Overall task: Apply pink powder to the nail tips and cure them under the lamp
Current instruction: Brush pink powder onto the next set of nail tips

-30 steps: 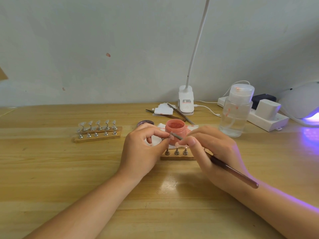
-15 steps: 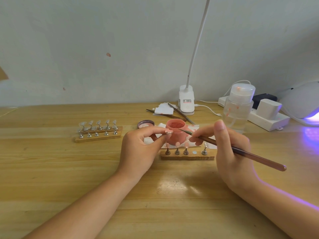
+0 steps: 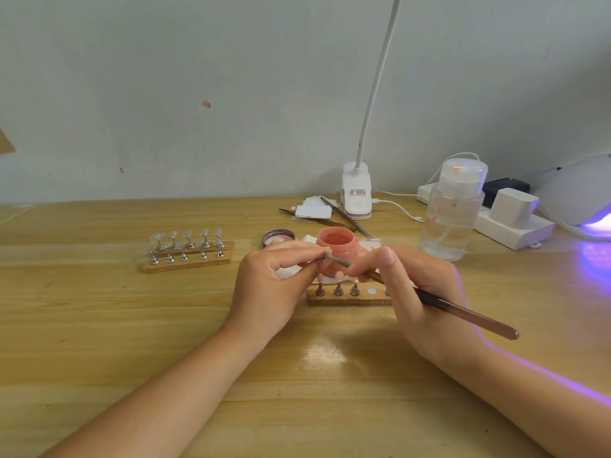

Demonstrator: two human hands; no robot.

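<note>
My left hand (image 3: 274, 285) pinches a small nail tip (image 3: 327, 257) on its stand between thumb and fingers, in front of the open pink powder jar (image 3: 335, 246). My right hand (image 3: 420, 292) grips a brown brush (image 3: 463, 314) like a pen, and the brush's tip touches the nail tip. Under my hands lies a wooden holder (image 3: 347, 297) with several metal nail stands and one bare magnet spot. At the far right edge the white curing lamp (image 3: 578, 196) glows purple.
A second wooden holder (image 3: 188, 256) with clear nail tips sits to the left. The jar's lid (image 3: 278, 237) lies beside the jar. A clear pump bottle (image 3: 454, 213), power strip (image 3: 509, 226), desk lamp clamp (image 3: 356, 193), tweezers and white pads (image 3: 314, 211) stand behind.
My right hand has swung the brush back to the left, from over the jar onto the nail tip. My left hand has stayed in place with the tip.
</note>
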